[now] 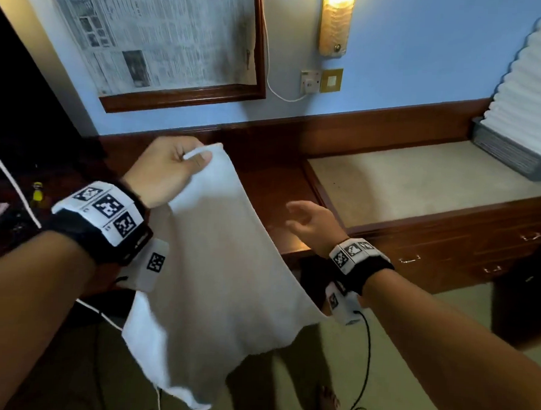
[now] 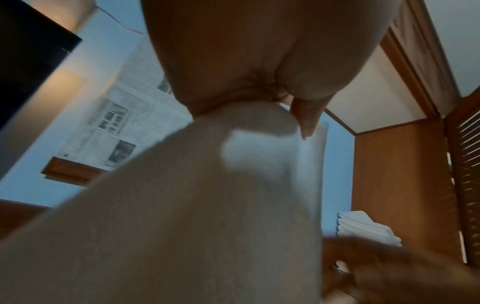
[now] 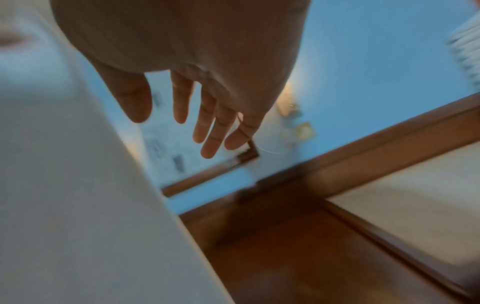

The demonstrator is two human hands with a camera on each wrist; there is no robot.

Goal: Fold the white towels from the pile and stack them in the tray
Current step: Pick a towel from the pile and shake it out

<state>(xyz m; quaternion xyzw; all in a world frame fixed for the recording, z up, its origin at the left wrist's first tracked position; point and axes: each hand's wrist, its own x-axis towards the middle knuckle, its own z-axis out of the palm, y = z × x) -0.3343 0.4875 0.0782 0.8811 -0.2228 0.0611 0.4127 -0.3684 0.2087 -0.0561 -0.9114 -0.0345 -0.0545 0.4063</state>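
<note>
So I have one towel point(image 1: 216, 264) up in the air, pinched at a top corner by my left hand point(image 1: 167, 168), thumb and fingers curled round the hem. I hold it high on purpose: hanging from one corner, the cloth drops under its own weight and the creases fall out, so I can find its edges. Its lower end dangles well clear of the floor, in front of the dark wooden bench point(image 1: 276, 186).

My right hand point(image 1: 312, 219) is empty, fingers spread and loosely extended, just beside the towel's right edge but not touching it. I judge it is there to catch the next corner, so the towel can be stretched flat between both hands before the first fold.

The tray point(image 1: 510, 154) sits far to my right on the pale bench top point(image 1: 421, 181), already carrying a tall stack of folded towels point(image 1: 532, 87); it is well apart from me, which leaves that surface free for folding. The unfolded pile is not in view.
</note>
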